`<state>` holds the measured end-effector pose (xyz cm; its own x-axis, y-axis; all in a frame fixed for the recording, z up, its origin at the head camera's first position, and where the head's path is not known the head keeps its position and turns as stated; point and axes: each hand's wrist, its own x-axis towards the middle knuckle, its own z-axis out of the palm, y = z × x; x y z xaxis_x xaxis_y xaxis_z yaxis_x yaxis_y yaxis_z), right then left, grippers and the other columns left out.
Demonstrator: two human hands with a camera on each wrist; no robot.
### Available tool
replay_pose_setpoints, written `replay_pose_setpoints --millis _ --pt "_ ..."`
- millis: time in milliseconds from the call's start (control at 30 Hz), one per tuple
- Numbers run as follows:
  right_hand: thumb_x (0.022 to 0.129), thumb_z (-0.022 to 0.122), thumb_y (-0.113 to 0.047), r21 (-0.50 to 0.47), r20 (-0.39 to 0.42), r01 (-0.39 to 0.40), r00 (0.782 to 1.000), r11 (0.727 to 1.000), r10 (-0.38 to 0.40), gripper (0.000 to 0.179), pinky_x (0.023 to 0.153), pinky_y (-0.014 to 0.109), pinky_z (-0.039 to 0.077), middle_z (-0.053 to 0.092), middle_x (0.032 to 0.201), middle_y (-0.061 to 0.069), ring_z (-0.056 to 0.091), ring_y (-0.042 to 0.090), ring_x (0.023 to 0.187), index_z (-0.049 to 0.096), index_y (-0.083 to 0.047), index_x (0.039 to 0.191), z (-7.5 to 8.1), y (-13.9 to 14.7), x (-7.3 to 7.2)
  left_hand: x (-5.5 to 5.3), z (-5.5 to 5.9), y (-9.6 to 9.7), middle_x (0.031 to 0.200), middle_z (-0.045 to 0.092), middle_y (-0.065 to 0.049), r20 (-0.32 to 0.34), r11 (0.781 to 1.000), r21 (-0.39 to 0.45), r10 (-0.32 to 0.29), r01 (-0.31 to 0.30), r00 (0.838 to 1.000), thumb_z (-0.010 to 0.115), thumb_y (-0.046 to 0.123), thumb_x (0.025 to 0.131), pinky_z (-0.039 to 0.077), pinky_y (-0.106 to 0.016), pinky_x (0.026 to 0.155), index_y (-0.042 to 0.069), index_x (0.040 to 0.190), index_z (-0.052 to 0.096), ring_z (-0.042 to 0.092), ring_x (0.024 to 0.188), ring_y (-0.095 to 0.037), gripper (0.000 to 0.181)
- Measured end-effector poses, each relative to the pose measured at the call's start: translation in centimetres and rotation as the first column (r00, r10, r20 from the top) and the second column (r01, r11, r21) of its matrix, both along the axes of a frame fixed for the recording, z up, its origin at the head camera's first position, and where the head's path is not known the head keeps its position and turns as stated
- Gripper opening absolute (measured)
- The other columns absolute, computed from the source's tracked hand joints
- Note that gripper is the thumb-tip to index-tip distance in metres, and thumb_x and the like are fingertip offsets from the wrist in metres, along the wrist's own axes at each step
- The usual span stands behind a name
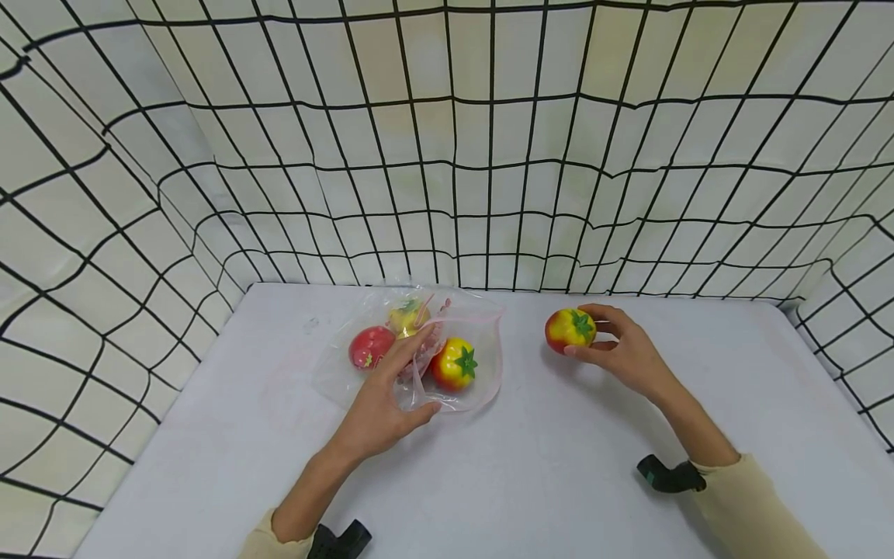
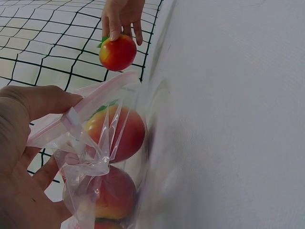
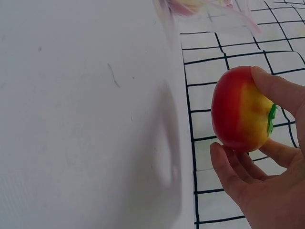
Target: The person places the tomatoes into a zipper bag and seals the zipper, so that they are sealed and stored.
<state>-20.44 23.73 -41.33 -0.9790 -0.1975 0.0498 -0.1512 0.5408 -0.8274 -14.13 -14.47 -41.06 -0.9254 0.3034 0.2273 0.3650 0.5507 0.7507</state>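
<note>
My right hand (image 1: 628, 353) pinches a red and yellow toy tomato (image 1: 567, 332) with a green leafy top, thumb on one side and fingers on the other. In the right wrist view, the toy tomato (image 3: 240, 109) shows its red side toward the table. My left hand (image 1: 377, 407) lies over a clear zip bag (image 1: 491, 330), its thumb and fingers spread at the pink-edged mouth. Inside the bag are a second toy tomato (image 1: 448, 366), a red round toy fruit (image 1: 370, 347) and a yellowish one (image 1: 403, 318), partly veiled by plastic folds.
A white table (image 1: 517, 473) lies under both hands. Black netting (image 1: 489, 167) over pale walls rises behind the table and along both sides. A dark wrist mount (image 1: 670, 473) sits by the right sleeve, another dark mount (image 1: 342, 541) by the left.
</note>
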Motion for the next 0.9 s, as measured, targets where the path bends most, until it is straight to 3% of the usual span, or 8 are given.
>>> replay_pose_setpoints --millis 67,167,300,567,900 --pt "0.093 0.08 -0.029 0.0 -0.005 -0.009 1.0 1.0 0.009 0.071 0.094 0.01 0.054 0.05 0.153 0.015 0.057 0.034 0.128 0.046 -0.012 0.152 0.1 -0.2 0.1 0.0 0.0 0.0 0.165 0.042 0.007 -0.002 1.0 0.0 0.001 -0.001 1.0 0.089 0.015 0.078 0.046 -0.053 0.117 0.034 0.162 0.035 0.037 0.156 -0.023 0.101" --pt "0.092 0.08 -0.03 0.001 -0.01 -0.019 1.0 1.0 0.019 0.071 0.103 0.031 0.059 0.051 0.153 0.014 0.057 0.033 0.128 0.047 -0.012 0.152 0.2 -0.7 0.3 0.0 0.1 -0.1 0.165 0.042 0.006 -0.007 1.0 0.0 0.001 -0.001 1.0 0.089 0.015 0.078 0.046 -0.054 0.117 0.033 0.162 0.036 0.037 0.156 -0.024 0.101" --pt "0.092 0.08 -0.03 -0.005 -0.009 -0.028 1.0 1.0 0.028 0.072 0.108 0.052 0.056 0.052 0.152 0.014 0.056 0.032 0.129 0.046 -0.011 0.152 0.3 -1.2 0.5 0.0 0.1 -0.1 0.167 0.04 0.007 -0.004 1.0 0.001 0.003 -0.003 1.0 0.089 0.014 0.078 0.045 -0.055 0.118 0.034 0.163 0.034 0.036 0.157 -0.025 0.103" --pt "0.091 0.081 -0.029 0.0 -0.025 -0.044 0.999 0.999 0.044 0.071 0.107 0.052 0.056 0.055 0.15 0.014 0.059 0.03 0.123 0.048 -0.011 0.151 0.4 -1.9 0.7 0.0 0.0 -0.1 0.17 0.035 0.004 0.012 1.0 -0.011 0.016 -0.016 1.0 0.089 0.014 0.077 0.043 -0.06 0.117 0.037 0.164 0.028 0.032 0.159 -0.03 0.109" --pt "0.09 0.082 -0.027 0.006 -0.04 -0.062 0.997 0.998 0.062 0.071 0.108 0.052 0.056 0.055 0.149 0.012 0.058 0.029 0.123 0.048 -0.011 0.15 0.7 -2.6 1.1 0.0 0.0 -0.1 0.171 0.032 0.008 0.024 1.0 -0.011 0.016 -0.016 1.0 0.088 0.016 0.08 0.042 -0.059 0.119 0.038 0.164 0.029 0.03 0.16 -0.026 0.106"
